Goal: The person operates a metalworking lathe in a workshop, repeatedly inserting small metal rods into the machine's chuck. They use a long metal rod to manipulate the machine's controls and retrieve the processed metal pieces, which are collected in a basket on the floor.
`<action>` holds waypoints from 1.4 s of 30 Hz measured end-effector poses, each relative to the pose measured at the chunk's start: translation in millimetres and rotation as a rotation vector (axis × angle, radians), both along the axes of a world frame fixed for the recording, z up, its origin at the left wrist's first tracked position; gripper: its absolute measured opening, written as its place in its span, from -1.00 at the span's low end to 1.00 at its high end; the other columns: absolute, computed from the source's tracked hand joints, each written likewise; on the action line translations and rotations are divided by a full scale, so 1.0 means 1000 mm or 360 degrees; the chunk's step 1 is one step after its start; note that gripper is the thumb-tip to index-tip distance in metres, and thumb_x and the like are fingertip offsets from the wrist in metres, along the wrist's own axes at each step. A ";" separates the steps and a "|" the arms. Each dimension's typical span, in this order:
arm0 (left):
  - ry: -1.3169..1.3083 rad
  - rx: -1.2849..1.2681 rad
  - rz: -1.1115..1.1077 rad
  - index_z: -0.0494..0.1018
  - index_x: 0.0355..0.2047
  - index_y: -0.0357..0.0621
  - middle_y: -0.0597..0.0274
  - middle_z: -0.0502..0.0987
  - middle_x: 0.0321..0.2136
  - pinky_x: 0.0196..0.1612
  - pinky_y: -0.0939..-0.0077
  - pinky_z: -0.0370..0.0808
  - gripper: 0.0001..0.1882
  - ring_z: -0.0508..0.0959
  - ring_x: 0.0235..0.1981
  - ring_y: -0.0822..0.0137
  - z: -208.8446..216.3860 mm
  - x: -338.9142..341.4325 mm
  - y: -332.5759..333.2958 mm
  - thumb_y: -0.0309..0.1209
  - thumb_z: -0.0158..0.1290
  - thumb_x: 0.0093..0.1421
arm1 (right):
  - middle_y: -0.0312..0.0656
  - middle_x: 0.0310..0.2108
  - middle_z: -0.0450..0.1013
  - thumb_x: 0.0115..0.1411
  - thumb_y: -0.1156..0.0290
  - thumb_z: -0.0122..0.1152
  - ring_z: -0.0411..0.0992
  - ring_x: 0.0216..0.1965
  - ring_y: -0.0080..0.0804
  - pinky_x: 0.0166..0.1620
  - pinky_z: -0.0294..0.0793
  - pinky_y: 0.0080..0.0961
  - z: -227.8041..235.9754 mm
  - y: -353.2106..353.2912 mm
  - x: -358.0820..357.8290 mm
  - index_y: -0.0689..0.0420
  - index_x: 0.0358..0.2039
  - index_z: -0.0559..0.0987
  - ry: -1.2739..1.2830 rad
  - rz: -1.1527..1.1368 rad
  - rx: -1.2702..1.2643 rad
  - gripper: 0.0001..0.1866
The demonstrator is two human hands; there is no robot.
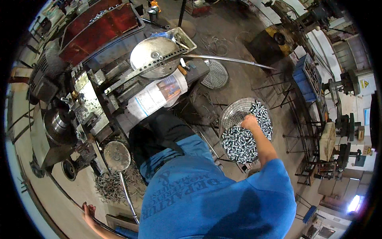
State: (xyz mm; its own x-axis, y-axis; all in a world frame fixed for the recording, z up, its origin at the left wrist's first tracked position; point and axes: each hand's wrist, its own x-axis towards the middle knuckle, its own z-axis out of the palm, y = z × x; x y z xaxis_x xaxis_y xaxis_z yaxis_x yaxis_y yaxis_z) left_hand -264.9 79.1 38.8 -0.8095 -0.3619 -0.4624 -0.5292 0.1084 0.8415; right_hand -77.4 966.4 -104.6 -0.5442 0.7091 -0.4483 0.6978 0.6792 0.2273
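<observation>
My right hand (249,122) reaches into a round perforated metal basin (232,114) at the right. Its fingers are closed at the edge of a heap of small shiny metal cylinders (240,144); what they hold, if anything, is hidden. The heap covers the basin's near and right side, while the holed bottom shows at the far left. At the lower left, my left hand (90,211) curls its fingers round a long dark bar (68,195) that runs along the machine's near side.
At the left stands a lathe-like machine with a round metal chuck (59,120). Metal shavings (115,187) lie beneath it. A large metal disc (153,55) and a newspaper (149,99) rest ahead. Beyond are a red bin (99,32) and, far right, a blue crate (306,79).
</observation>
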 end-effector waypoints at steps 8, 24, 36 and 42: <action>0.0004 -0.0558 -0.0078 0.37 -0.15 -0.33 0.19 0.45 -0.55 -0.49 0.54 0.47 -0.62 0.47 -0.57 0.41 -0.006 0.004 -0.005 -0.28 0.08 0.15 | 0.08 -0.01 0.35 -0.16 0.19 0.16 0.32 0.04 -0.15 0.07 0.33 -0.42 0.013 -0.003 -0.014 0.25 -0.21 0.55 -0.0066 -0.0162 -0.0116 -0.50; 0.0113 -0.2020 -0.0225 0.38 -0.22 -0.37 -0.06 0.50 -0.58 -0.45 0.25 0.46 -0.60 0.54 -0.53 0.06 -0.008 0.015 0.012 -0.29 0.12 0.03 | 0.15 -0.32 0.49 -0.27 0.26 0.20 0.47 -0.22 0.01 -0.11 0.46 -0.29 -0.027 0.036 0.000 0.33 -0.46 0.57 0.0150 0.0121 0.0018 -0.61; 0.1043 -0.0889 -0.0942 0.46 -0.15 -0.19 -0.04 0.53 -0.49 -0.39 0.36 0.46 -0.66 0.57 -0.45 0.15 0.136 -0.069 0.236 -0.33 0.10 0.07 | 0.07 -0.02 0.31 -0.31 0.40 0.22 0.32 -0.02 -0.09 0.02 0.33 -0.35 0.162 -0.192 -0.198 0.27 -0.25 0.56 0.1660 0.1126 -0.1181 -0.51; 0.1056 -0.0839 -0.1489 0.52 -0.37 -0.19 0.01 0.53 -0.50 -0.45 0.32 0.41 -0.67 0.53 -0.49 0.06 0.142 -0.096 0.326 -0.15 0.07 0.11 | 0.11 0.01 0.26 -0.30 0.46 0.19 0.30 -0.04 0.05 -0.01 0.35 -0.27 0.238 -0.337 -0.264 0.26 -0.15 0.47 0.1718 0.2285 -0.1496 -0.44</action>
State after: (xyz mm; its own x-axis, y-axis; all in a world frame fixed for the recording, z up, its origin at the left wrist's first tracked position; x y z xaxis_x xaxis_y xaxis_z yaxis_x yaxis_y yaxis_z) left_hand -360.5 404.7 181.1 -0.8757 0.4570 0.1559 0.4378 0.6151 0.6558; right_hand -341.2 629.0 133.3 -0.6340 -0.6054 0.4812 -0.7636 0.3914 -0.5135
